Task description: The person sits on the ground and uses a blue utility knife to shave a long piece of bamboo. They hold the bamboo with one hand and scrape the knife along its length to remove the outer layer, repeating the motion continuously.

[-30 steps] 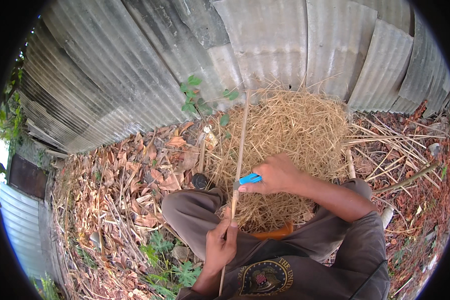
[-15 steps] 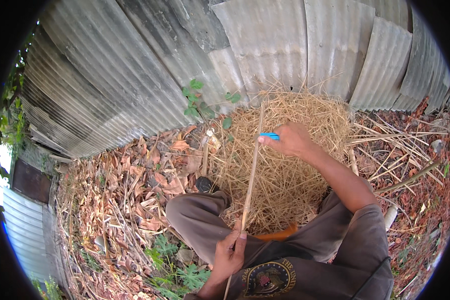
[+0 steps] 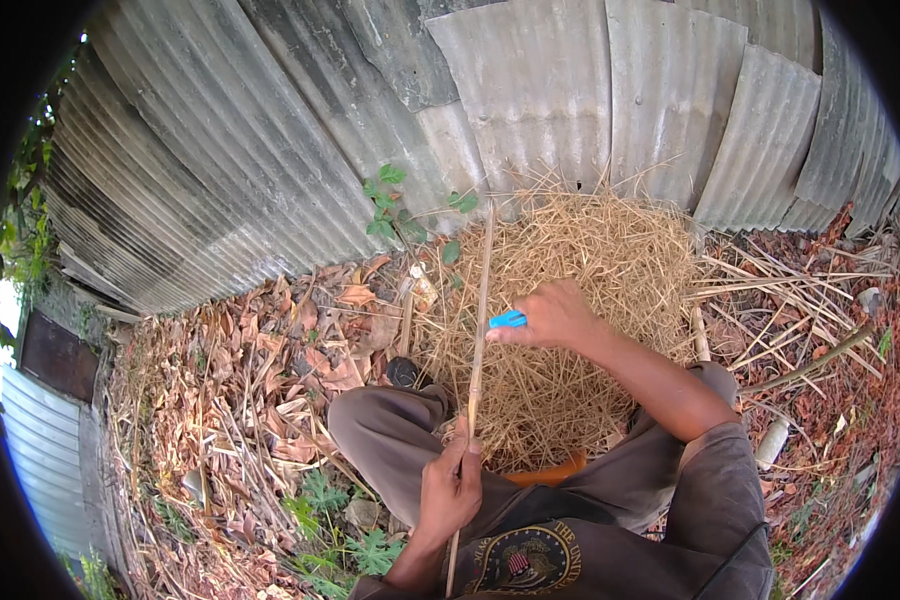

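Observation:
A long, thin bamboo stick [image 3: 480, 335] runs from near my lap up toward the metal wall. Around its lower part my left hand [image 3: 451, 484] is closed, thumb along the stick. Farther up, my right hand [image 3: 548, 318] is closed on a small tool with a bright blue handle [image 3: 508, 320]. That tool meets or nearly meets the stick's right side; its working edge is too small to make out. Beneath my right hand lies a heap of pale straw-like shavings [image 3: 590, 370], between my bent legs.
Corrugated metal sheets [image 3: 540, 95] form a wall beyond the heap. Dry leaves [image 3: 270, 400] cover the ground at left; cut sticks [image 3: 800, 290] lie at right. A green vine [image 3: 385, 205] grows by the wall. Something orange [image 3: 550, 470] shows below the heap.
My right hand with the blue-handled tool has come down along the stick toward me and a little left. The stick's far end has swung left, and my left hand has shifted slightly up and left.

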Demonstrator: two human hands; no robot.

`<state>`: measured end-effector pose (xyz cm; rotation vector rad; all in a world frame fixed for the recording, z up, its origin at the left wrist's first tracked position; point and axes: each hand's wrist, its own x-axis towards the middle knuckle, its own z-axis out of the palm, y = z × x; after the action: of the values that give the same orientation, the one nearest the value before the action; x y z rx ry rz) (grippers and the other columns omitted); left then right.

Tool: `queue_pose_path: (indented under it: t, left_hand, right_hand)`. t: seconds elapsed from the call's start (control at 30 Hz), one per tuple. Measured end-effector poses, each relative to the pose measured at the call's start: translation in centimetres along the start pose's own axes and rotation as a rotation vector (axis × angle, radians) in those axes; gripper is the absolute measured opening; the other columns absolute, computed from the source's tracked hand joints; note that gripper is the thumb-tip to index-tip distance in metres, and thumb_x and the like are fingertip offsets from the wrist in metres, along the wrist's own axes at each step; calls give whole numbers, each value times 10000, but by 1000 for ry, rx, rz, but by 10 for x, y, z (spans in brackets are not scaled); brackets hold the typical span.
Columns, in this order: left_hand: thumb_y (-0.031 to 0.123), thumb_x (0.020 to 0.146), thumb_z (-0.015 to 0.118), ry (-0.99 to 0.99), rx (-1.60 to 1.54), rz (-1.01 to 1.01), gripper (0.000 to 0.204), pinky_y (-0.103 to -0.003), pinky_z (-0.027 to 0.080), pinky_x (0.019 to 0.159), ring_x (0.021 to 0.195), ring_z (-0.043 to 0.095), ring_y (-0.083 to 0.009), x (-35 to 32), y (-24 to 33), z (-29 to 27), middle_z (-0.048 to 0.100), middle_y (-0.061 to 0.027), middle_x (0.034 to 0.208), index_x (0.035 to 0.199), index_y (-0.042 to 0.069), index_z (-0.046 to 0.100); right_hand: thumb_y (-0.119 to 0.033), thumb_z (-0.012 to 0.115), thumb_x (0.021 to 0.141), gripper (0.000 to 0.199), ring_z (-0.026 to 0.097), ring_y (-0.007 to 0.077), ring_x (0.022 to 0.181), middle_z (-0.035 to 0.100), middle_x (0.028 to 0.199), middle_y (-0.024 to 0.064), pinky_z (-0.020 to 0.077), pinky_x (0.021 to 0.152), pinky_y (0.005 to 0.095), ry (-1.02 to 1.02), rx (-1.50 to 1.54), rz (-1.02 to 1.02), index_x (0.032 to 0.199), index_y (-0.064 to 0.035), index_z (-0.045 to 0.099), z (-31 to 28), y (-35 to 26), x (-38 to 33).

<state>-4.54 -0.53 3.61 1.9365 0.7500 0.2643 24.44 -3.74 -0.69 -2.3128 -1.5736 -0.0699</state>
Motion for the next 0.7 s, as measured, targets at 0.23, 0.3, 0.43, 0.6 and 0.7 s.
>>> queue_pose_path:
  t: [0.23, 0.3, 0.43, 0.6, 0.7]
  left_hand:
    - [85, 979, 522, -170, -165, 207, 395, -192, 424, 594, 678, 495, -39, -42, -16, 2, 591, -33, 806, 1354, -31, 474]
    - [91, 991, 503, -149, -204, 63, 400, -185, 407, 553, 633, 480, -25, -37, -16, -1, 567, -13, 728, 1374, -14, 461]
    - [207, 1035, 416, -82, -305, 30, 414, -196, 361, 480, 532, 416, -48, -14, -37, -5, 438, 27, 602, 1405, 22, 429]
    - [294, 1055, 325, -148, -554, -25, 403, -175, 342, 414, 412, 396, -57, 5, -2, -10, 479, -21, 584, 1296, 4, 467]
    - [290, 1054, 327, -145, -696, 3, 374, -232, 348, 442, 361, 365, -87, 15, -9, -3, 455, -26, 530, 1227, 1, 490]
  right_hand:
    - [-835, 271, 826, 894, 624, 290, 658, 610, 634, 139, 478, 601, 453, 177, 122, 814, 627, -31, 606, -24, 178, 11]
    - [-833, 274, 827, 890, 616, 292, 670, 620, 662, 153, 479, 610, 444, 208, 194, 875, 607, -30, 589, -29, 186, 1]
    - [-858, 283, 802, 900, 598, 283, 582, 556, 546, 109, 462, 551, 437, 33, 191, 657, 552, -39, 560, -36, 129, 5]
    - [-747, 432, 848, 762, 538, 302, 456, 500, 465, 94, 428, 496, 441, -26, 248, 250, 558, -56, 576, -32, 36, -21]
    - [-756, 446, 831, 740, 546, 302, 455, 496, 455, 85, 426, 476, 434, 11, 338, -1, 551, -84, 584, -28, -1, -38]
